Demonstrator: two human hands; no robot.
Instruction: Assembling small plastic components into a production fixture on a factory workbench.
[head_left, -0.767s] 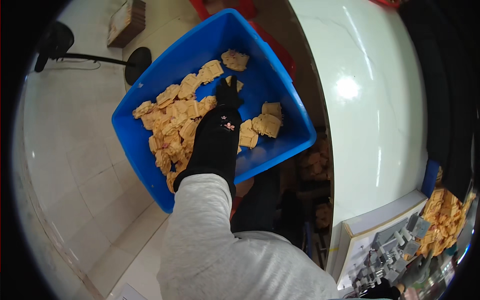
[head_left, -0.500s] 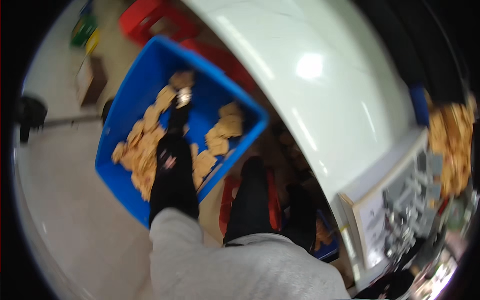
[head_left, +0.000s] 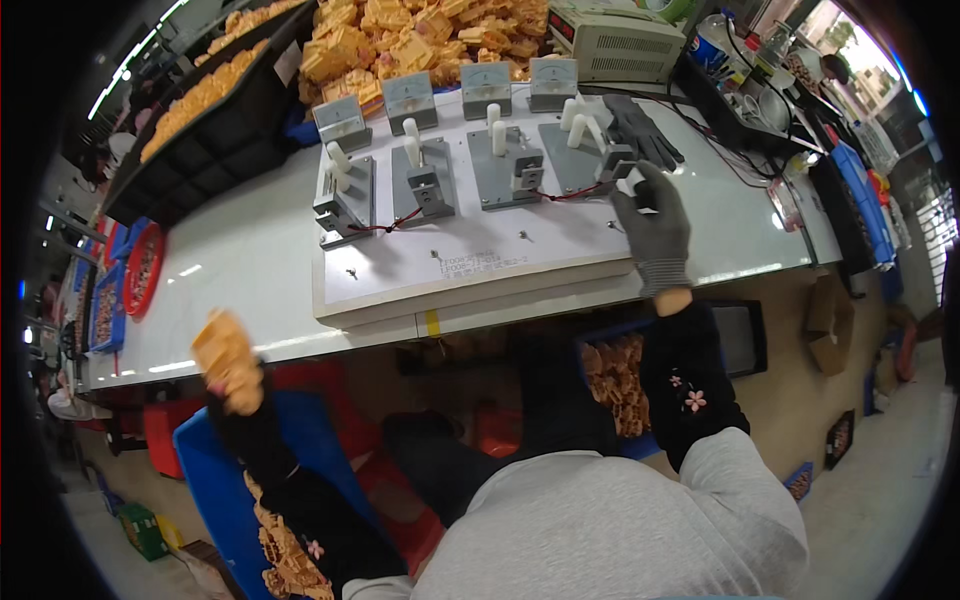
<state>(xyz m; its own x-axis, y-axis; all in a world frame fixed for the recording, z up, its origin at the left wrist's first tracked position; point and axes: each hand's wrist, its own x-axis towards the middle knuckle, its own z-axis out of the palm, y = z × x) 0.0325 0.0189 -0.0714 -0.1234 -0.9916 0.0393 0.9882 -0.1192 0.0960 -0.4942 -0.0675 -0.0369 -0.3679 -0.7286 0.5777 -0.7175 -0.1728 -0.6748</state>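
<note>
- The white table (head_left: 210,255) stretches out in front of you
- A blue bin (head_left: 203,480) stands below it on your left, holding a tan heap (head_left: 290,565)
- A white board (head_left: 385,280) on the table carries four grey clamps (head_left: 565,160)
- Your right hand (head_left: 660,230), grey-gloved, curls beside the rightmost clamp; I cannot tell whether it grips
- Your left hand (head_left: 243,428) is clamped on blurred tan pieces (head_left: 224,350), near the table's front edge
</note>
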